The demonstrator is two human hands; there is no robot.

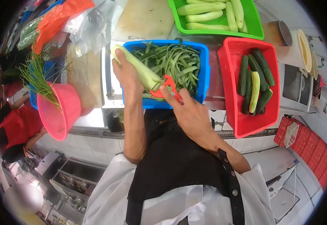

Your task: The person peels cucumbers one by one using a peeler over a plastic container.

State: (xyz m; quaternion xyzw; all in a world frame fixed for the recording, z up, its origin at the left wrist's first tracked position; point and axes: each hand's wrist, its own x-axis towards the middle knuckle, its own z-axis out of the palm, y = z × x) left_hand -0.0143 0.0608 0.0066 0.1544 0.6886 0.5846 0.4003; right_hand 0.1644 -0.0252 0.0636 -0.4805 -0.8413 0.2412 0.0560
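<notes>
My left hand [127, 77] is wrapped round a pale, mostly peeled cucumber [142, 71], tilted over the blue basin [205, 71]. In my right hand [189, 110] is an orange-red peeler [167, 88], its head against the cucumber's lower end. Under both hands, long green peels [186, 60] fill the basin. Right of it stands a red basin [226, 63] with several dark green unpeeled cucumbers [244, 75] and a paler one [254, 92]. Behind, a green basin [216, 33] holds several peeled cucumbers [204, 17].
At left a pink basket [64, 108] stands near long green stalks [39, 73]. Orange and clear plastic bags [92, 32] lie by a cutting board [142, 18]. Containers [296, 48] stand at far right. Other people are at the left, one in a red garment [23, 122].
</notes>
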